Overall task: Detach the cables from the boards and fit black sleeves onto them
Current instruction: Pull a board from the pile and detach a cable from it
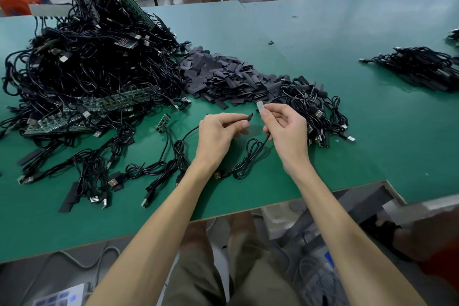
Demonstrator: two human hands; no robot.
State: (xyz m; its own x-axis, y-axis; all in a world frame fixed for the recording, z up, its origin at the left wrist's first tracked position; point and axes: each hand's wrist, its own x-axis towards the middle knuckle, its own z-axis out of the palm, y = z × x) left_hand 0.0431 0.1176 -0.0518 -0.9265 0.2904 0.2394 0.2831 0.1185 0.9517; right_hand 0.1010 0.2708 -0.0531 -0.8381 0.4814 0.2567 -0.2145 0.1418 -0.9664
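At a green-topped work table, our left hand pinches a flat black sleeve between thumb and curled fingers. Our right hand grips the small pale board tip of a thin black cable. The cable loops down onto the table before a heap of loose black sleeves.

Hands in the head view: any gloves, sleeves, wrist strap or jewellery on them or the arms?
None visible. The left hand and right hand are bare: no gloves, no rings. The left forearm and right forearm are uncovered down to the frame edge, with no sleeves, watch or wrist strap. The fingers have short, unpainted nails. Khaki shorts show below.
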